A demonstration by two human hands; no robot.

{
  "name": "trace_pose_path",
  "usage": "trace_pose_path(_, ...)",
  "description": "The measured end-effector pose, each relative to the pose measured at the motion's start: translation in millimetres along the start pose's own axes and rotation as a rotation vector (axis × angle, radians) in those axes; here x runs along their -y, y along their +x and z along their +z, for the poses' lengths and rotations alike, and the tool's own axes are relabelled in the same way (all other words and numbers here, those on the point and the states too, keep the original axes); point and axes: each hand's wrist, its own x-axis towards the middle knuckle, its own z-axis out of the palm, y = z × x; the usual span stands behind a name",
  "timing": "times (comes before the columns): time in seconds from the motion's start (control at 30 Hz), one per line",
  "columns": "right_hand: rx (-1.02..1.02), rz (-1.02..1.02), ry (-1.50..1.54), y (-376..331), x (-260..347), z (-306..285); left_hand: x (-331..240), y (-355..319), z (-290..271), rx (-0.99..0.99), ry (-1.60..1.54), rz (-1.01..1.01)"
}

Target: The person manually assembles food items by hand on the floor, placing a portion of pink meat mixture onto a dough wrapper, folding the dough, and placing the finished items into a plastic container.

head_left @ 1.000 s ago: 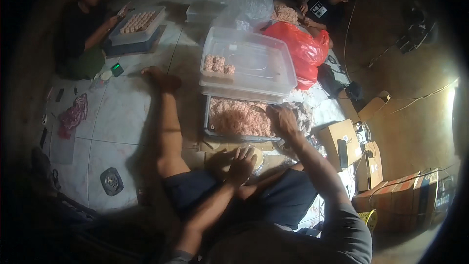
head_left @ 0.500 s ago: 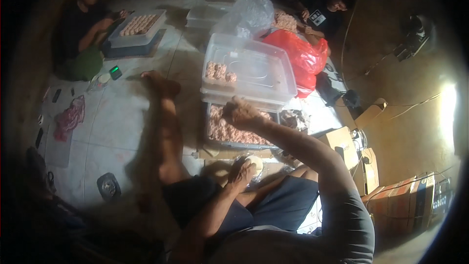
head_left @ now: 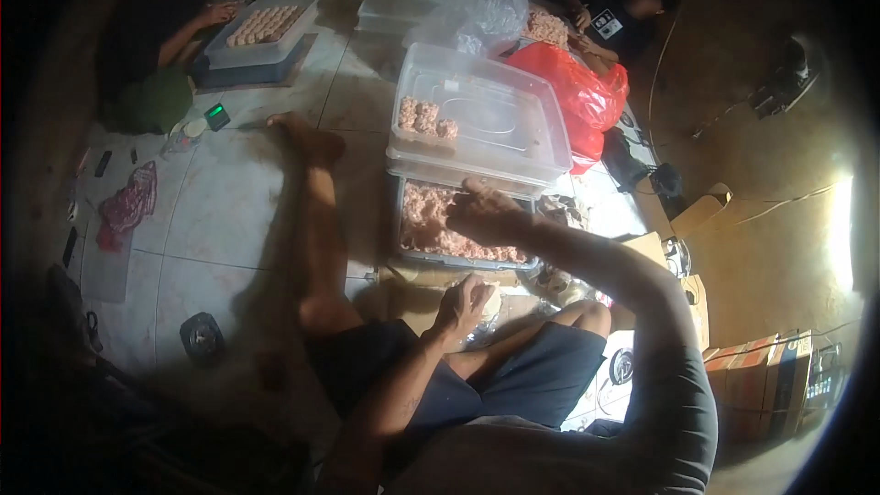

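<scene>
My left hand (head_left: 464, 306), low in front of my lap, is closed around a pale rounded piece (head_left: 492, 301) with clear plastic beside it. My right hand (head_left: 490, 213) hovers over or touches the pinkish lumpy pieces (head_left: 431, 220) that fill a grey tub (head_left: 401, 255). Its fingers point down and are partly hidden, so whether they grip anything is unclear. Just beyond the tub, a clear plastic box (head_left: 513, 119) holds a few pink clumps (head_left: 422, 116) at its left side.
A red plastic bag (head_left: 582, 101) and a clear bag (head_left: 481, 14) lie past the box. One person (head_left: 160, 37) sits at far left by a tray of rolled pieces (head_left: 266, 26); another (head_left: 614, 27) sits at far right. Cardboard boxes (head_left: 752, 376) stand along the right wall.
My view has shifted a little. My right hand has moved rightward over the tub, away from its left side. My left hand stays near my lap, and less of the pale piece shows.
</scene>
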Motion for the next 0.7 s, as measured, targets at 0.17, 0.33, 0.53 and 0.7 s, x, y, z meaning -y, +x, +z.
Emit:
trace_pose_path(0.17, 0.235, 0.1, 0.4, 8.1, -43.2, -38.8, 18.8, -2.4, -1.3, -0.268, -0.006, 0.033)
trace_pose_path(0.33, -0.034, 0.379, 0.218, -3.3, -61.9, 9.8, -9.6, 0.2, 3.3, -0.041, -0.111, 0.064)
trace_pose_path(0.53, -0.212, 0.33, 0.14, 52.6, -4.8, 8.9, 12.8, -0.5, -4.0, 0.017, -0.07, 0.1)
trace_pose_path(0.7, 0.097, 0.592, 0.519, 41.6, -10.9, -3.8, 9.9, 0.8, -16.9, 0.083, -0.241, -0.03)
